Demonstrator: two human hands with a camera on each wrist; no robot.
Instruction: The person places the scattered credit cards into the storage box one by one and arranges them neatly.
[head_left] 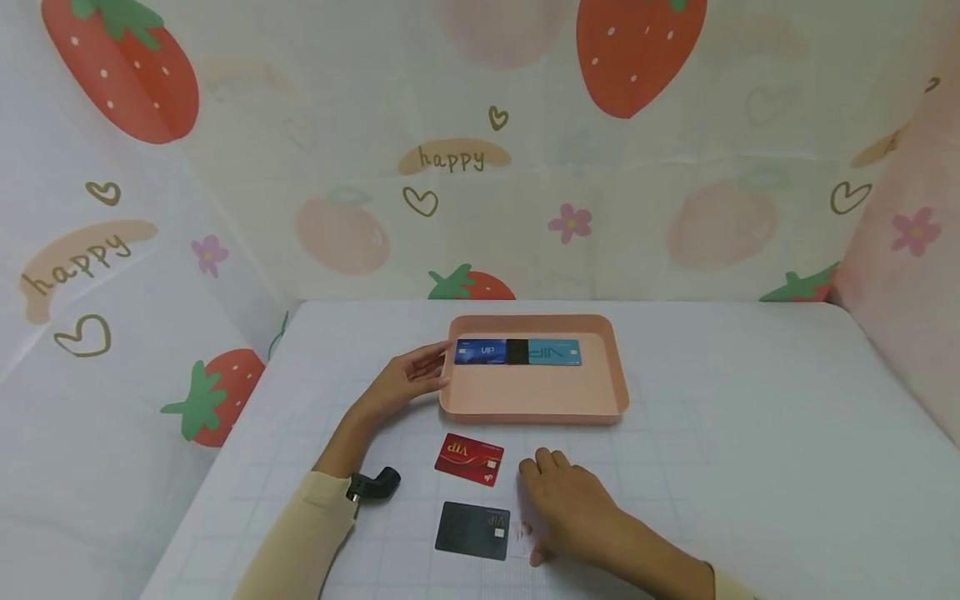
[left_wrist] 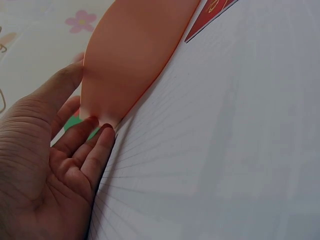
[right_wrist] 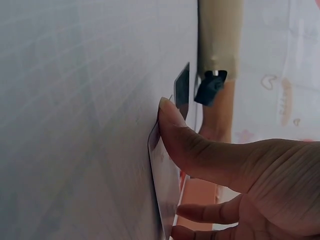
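Observation:
My left hand (head_left: 408,377) is at the left end of a pink tray (head_left: 532,408), its fingertips touching the outer wall; the left wrist view shows relaxed fingers against that tray end. My right hand (head_left: 573,504) is low over the table, right of a red VIP card (head_left: 469,459) and a dark grey VIP card (head_left: 472,531). Between its thumb and fingers it holds a pale card (right_wrist: 165,182) by opposite edges, close to the tabletop. From the head view, the hand hides most of this card.
In the tray's upper part lie a blue VIP card (head_left: 482,352), a black card (head_left: 517,352) and a teal VIP card (head_left: 555,352), side by side in a row. The white table (head_left: 750,433) meets a strawberry-print cloth (head_left: 630,183) at the back and sides.

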